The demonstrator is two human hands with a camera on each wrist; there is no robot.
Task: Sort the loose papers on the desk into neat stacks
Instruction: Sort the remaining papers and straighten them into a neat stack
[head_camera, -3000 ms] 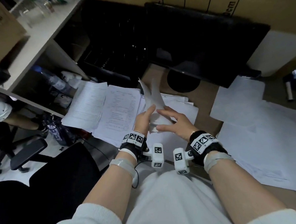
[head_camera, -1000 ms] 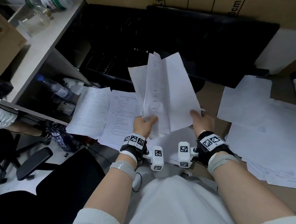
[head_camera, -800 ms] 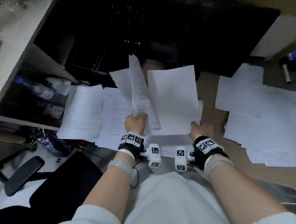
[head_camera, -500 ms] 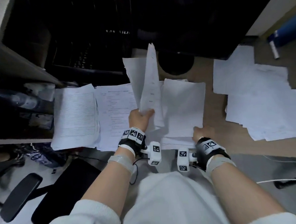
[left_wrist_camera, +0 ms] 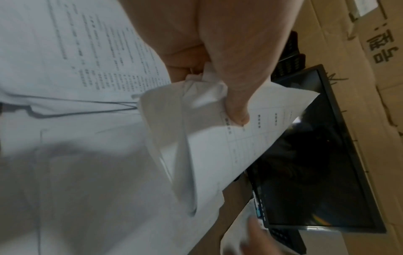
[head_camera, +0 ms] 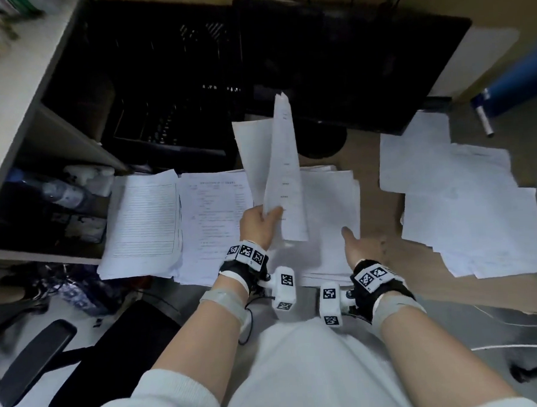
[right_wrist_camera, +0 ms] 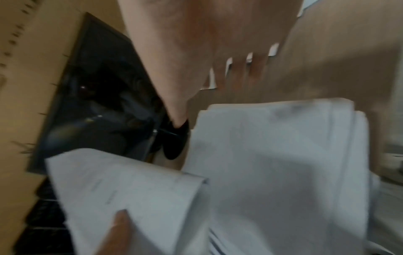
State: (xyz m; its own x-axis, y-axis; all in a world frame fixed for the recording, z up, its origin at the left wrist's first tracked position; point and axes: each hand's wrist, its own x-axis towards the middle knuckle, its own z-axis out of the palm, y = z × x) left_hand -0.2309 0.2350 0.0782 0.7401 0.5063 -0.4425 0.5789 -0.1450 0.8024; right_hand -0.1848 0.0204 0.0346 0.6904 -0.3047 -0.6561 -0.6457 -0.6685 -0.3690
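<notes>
Head view: the left hand (head_camera: 257, 224) pinches the crumpled lower corner of a few thin printed sheets (head_camera: 282, 171), which stand curled upright over the flat white middle stack (head_camera: 330, 218) on the brown desk (head_camera: 379, 256). Beside that stack, the right hand (head_camera: 358, 247) hovers, fingers apparently spread and holding nothing, though its wrist view is blurred.

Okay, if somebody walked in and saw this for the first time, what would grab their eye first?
Probably the sheaf of papers held up on end over the middle of the desk, gripped at its lower edge by the left hand. Next, the right hand, open and empty beside the blank stack, and the messy white sheets on the desk's right side.
</notes>
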